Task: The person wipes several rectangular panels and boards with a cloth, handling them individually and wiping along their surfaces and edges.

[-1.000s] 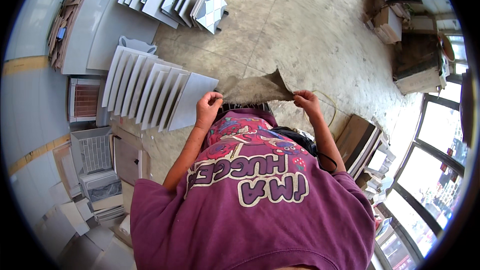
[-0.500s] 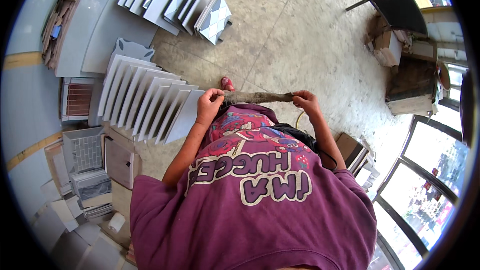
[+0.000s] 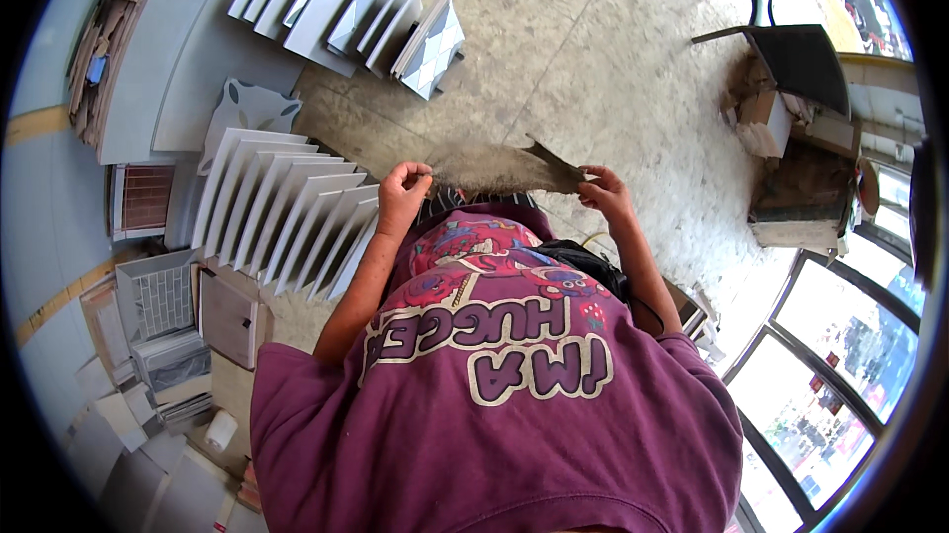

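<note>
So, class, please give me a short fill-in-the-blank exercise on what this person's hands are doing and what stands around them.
1. The left hand and the right hand hold one grey-brown flat sheet by its two ____.
2. The row of pale tiles leaning on edge is on the person's ____ side.
3. The black chair stands on the ____ floor.

Missing words: ends; left; concrete

1. Left hand (image 3: 403, 195) and right hand (image 3: 605, 193) pinch opposite ends of a flat grey-brown cardboard sheet (image 3: 506, 168).
2. A row of upright pale grey tiles (image 3: 282, 219) stands left.
3. A black chair (image 3: 791, 44) stands on the speckled concrete floor (image 3: 613, 58).
</note>
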Tool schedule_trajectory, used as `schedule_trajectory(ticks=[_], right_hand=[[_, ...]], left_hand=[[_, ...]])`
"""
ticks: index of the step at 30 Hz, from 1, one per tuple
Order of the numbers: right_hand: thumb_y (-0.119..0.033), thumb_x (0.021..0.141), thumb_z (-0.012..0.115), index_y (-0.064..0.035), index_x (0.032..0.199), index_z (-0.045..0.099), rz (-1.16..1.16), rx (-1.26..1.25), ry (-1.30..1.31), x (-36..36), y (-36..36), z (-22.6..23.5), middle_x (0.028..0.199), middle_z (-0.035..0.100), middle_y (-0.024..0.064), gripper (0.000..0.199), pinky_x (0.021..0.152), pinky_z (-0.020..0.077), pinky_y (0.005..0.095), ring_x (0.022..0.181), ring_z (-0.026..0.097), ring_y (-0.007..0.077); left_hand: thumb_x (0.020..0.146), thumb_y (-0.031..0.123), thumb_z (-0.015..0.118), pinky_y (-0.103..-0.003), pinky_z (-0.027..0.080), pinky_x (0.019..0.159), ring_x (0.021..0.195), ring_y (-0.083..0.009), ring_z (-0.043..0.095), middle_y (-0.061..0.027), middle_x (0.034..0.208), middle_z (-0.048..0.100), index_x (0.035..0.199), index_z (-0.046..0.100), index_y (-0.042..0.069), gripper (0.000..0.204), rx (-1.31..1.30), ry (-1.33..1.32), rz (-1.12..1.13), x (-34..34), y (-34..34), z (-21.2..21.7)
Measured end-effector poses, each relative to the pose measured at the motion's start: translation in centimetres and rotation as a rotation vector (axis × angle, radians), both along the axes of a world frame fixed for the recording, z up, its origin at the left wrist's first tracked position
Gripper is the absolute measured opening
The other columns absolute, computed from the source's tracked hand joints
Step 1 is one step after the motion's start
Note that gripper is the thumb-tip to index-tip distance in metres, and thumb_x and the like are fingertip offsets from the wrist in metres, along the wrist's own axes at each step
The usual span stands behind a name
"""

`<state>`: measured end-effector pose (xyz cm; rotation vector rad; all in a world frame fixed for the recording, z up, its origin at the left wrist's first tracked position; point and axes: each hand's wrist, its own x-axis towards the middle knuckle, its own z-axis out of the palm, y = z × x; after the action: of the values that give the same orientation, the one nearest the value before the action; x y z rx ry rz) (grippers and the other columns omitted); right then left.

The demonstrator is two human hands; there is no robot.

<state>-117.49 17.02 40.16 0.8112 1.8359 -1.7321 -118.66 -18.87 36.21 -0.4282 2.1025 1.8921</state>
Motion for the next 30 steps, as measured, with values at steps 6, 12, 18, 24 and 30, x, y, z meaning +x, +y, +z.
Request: schedule_trajectory(ticks=[6, 12, 18, 24, 30], right_hand=[[-0.003, 0.076, 0.056, -0.0095, 0.114, 0.054, 0.032, -0.085, 0.011, -5.6, 1.0, -1.4, 0.068, 0.052, -0.0006, 0.039, 0.054, 0.043, 0.0193, 0.058, 0.05, 0.0068], [-0.01, 0.079, 0.055, -0.0066, 0.115, 0.054, 0.158, -0.094, 0.002, -11.7, 2.5, -3.6, 0.073, 0.057, -0.0008, 0.036, 0.056, 0.043, 0.0199, 0.061, 0.052, 0.0058], [-0.012, 0.08, 0.055, -0.0018, 0.111, 0.056, 0.197, -0.056, -0.063, -14.8, 3.4, -5.2, 0.077, 0.059, 0.0017, 0.033, 0.058, 0.045, 0.0211, 0.064, 0.054, 0.0079], [-0.011, 0.077, 0.058, 0.0009, 0.105, 0.059, 0.213, 0.011, -0.059, -17.0, 2.4, -5.6, 0.076, 0.061, 0.0041, 0.031, 0.057, 0.0463, 0.0219, 0.063, 0.056, 0.009], [-0.012, 0.076, 0.061, 0.0005, 0.102, 0.061, 0.308, 0.191, 0.034, -18.8, -0.1, -6.5, 0.075, 0.063, 0.0047, 0.029, 0.058, 0.0464, 0.0219, 0.063, 0.056, 0.0089]], left_hand=[[0.075, 0.003, 0.06, -0.02, 0.045, 0.055, 0.059, -0.0052, 0.054, -0.0003, 0.069, 0.06, 0.083, 0.059, 0.001, 0.007, 0.006, 0.002, 0.068, -4.0, 1.4, 0.1], [0.076, 0.003, 0.059, -0.019, 0.045, 0.054, 0.058, -0.0052, 0.054, 0.0001, 0.069, 0.059, 0.084, 0.059, 0.001, 0.008, -0.035, -0.043, 0.094, -8.0, 2.1, 1.3], [0.077, 0.002, 0.059, -0.02, 0.045, 0.055, 0.058, -0.0055, 0.054, -0.0006, 0.07, 0.059, 0.085, 0.058, 0.001, 0.008, -0.033, -0.012, 0.114, -10.7, 3.0, 1.3], [0.078, 0.001, 0.057, -0.019, 0.044, 0.055, 0.059, -0.0047, 0.053, 0.0003, 0.072, 0.059, 0.086, 0.059, 0.001, 0.008, 0.03, 0.0, 0.115, -14.3, 2.4, 1.6], [0.078, 0.001, 0.055, -0.019, 0.042, 0.055, 0.059, -0.0047, 0.051, 0.0013, 0.073, 0.058, 0.09, 0.063, 0.001, 0.014, 0.002, 0.004, -0.016, -19.3, -0.5, 1.3]])
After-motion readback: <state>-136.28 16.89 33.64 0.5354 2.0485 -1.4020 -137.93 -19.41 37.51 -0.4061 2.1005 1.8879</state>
